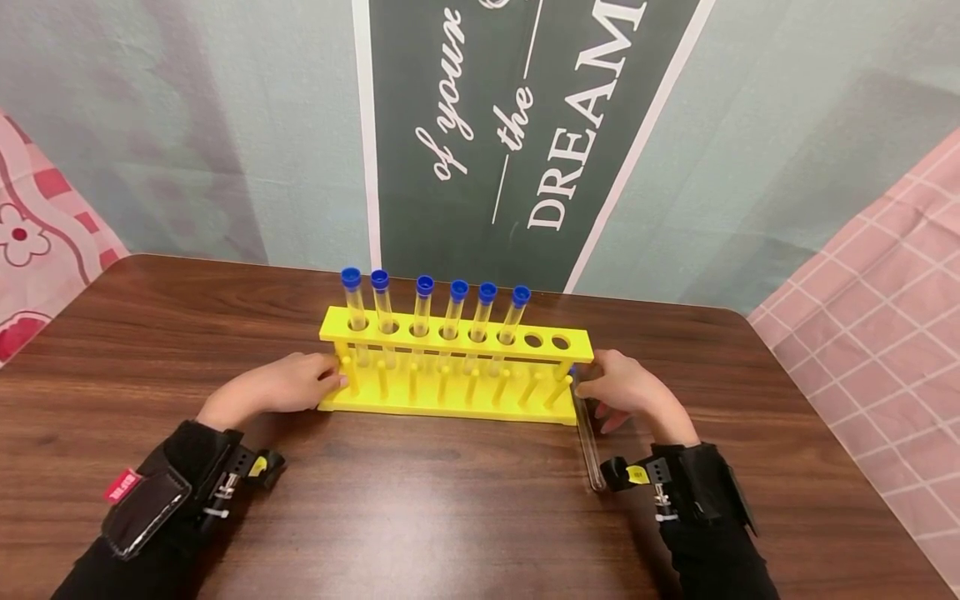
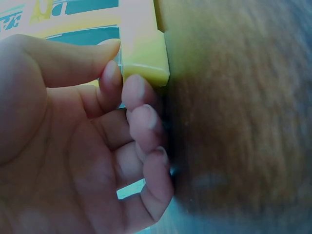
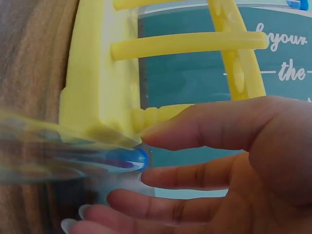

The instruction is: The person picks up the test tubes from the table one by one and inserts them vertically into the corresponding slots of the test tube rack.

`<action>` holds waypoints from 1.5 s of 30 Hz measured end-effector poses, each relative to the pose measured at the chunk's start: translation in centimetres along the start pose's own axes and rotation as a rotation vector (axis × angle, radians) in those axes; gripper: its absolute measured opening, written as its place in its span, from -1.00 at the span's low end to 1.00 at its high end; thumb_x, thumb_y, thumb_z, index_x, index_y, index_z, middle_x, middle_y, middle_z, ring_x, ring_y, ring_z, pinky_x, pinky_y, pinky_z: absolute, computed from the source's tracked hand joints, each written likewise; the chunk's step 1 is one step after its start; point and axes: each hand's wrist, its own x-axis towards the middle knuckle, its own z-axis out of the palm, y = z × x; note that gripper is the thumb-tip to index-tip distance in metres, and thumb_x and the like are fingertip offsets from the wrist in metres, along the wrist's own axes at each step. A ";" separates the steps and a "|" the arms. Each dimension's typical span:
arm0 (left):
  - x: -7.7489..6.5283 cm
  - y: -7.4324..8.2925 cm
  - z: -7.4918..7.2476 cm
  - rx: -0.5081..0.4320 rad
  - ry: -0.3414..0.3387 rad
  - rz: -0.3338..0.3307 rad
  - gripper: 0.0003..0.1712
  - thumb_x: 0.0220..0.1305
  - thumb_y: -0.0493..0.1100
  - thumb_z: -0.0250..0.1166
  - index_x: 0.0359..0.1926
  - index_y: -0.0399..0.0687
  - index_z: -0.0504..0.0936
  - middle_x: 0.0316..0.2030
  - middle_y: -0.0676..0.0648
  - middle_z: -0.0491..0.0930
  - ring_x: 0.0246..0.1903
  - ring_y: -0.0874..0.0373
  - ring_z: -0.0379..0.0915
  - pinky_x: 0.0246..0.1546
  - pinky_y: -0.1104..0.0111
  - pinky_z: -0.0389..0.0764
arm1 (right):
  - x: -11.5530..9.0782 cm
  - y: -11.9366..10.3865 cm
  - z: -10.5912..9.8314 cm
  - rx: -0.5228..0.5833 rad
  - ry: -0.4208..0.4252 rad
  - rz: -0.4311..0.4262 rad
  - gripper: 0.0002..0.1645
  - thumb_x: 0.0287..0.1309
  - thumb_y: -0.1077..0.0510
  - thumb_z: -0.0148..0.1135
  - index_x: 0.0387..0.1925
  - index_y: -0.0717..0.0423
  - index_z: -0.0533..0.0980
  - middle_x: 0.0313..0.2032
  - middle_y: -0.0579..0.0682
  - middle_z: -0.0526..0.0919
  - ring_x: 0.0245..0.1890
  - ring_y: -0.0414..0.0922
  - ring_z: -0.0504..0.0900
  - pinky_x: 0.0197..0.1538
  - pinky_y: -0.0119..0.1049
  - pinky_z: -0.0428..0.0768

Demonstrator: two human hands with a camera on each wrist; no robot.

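A yellow test tube rack (image 1: 457, 406) stands on the table, holding several clear test tubes (image 1: 422, 312) with blue caps upright. Two holes at its right end have no tube. My left hand (image 1: 300, 383) grips the left end of the rack; in the left wrist view, thumb and fingers (image 2: 134, 92) close about the corner of its base. At the other end, my right hand (image 1: 630, 387) has its thumb tip at the rack's side. Another capped test tube (image 1: 589, 454) lies beside that end, its blue cap (image 3: 140, 158) between my right thumb and forefinger tips, which stand apart.
The wooden table (image 1: 420, 517) spreads out around the rack. Behind its far edge hangs a cloth backdrop (image 1: 300, 125) with a dark lettered panel (image 1: 465, 217). Pink patterned cloth (image 1: 892, 317) hangs at the sides.
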 end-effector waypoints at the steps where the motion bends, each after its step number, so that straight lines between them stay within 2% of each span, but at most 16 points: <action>1: 0.0 0.0 0.0 0.000 -0.001 0.000 -0.77 0.37 -0.17 -0.01 -0.42 -0.21 0.35 -0.64 -0.03 0.26 -0.66 0.16 0.18 -0.58 0.35 0.25 | 0.1 0.0 0.0 0.002 -0.001 0.000 -0.38 0.12 0.22 0.14 0.16 0.42 0.19 -0.04 0.35 0.42 -0.57 -0.03 0.52 -0.53 -0.20 0.58; 12: 0.0 0.0 0.0 0.007 -0.001 -0.004 -0.77 0.37 -0.18 -0.02 -0.42 -0.21 0.35 -0.63 -0.03 0.26 -0.65 0.16 0.17 -0.58 0.36 0.24 | 0.5 0.1 0.5 0.005 -0.003 0.033 -0.39 0.08 0.24 0.17 0.13 0.45 0.23 -0.16 0.28 0.45 -0.62 -0.02 0.51 -0.54 -0.20 0.57; 16: 0.1 0.1 0.0 0.006 0.000 -0.007 -0.78 0.37 -0.17 -0.02 -0.38 -0.23 0.36 -0.62 -0.03 0.26 -0.64 0.16 0.18 -0.57 0.36 0.24 | 0.6 0.1 0.6 -0.002 -0.003 0.052 -0.41 0.08 0.24 0.17 0.10 0.47 0.24 -0.26 0.26 0.45 -0.62 -0.01 0.52 -0.55 -0.21 0.57; 21: 0.1 0.1 0.1 0.007 0.000 -0.009 -0.78 0.37 -0.17 -0.02 -0.36 -0.24 0.37 -0.62 -0.03 0.27 -0.64 0.16 0.19 -0.57 0.35 0.25 | 0.7 0.1 0.6 -0.018 -0.014 0.074 -0.36 0.07 0.24 0.17 0.14 0.46 0.20 -0.25 0.25 0.44 -0.62 -0.02 0.53 -0.55 -0.21 0.57; 28: 0.1 0.0 0.1 0.005 0.003 -0.008 -0.78 0.37 -0.16 -0.01 -0.33 -0.25 0.38 -0.62 -0.03 0.27 -0.63 0.16 0.20 -0.57 0.35 0.26 | 0.9 0.0 0.8 -0.033 0.001 0.095 -0.39 0.06 0.26 0.15 0.11 0.46 0.21 -0.41 0.21 0.40 -0.69 -0.05 0.51 -0.56 -0.22 0.57; 45: 0.0 0.2 -0.1 0.013 -0.005 -0.011 -0.77 0.37 -0.18 -0.02 -0.43 -0.22 0.36 -0.64 -0.02 0.26 -0.64 0.17 0.18 -0.57 0.37 0.24 | 1.0 0.0 1.0 -0.057 -0.003 0.093 -0.48 0.05 0.28 0.15 0.00 0.48 0.23 -0.46 0.21 0.40 -0.71 -0.04 0.52 -0.59 -0.24 0.56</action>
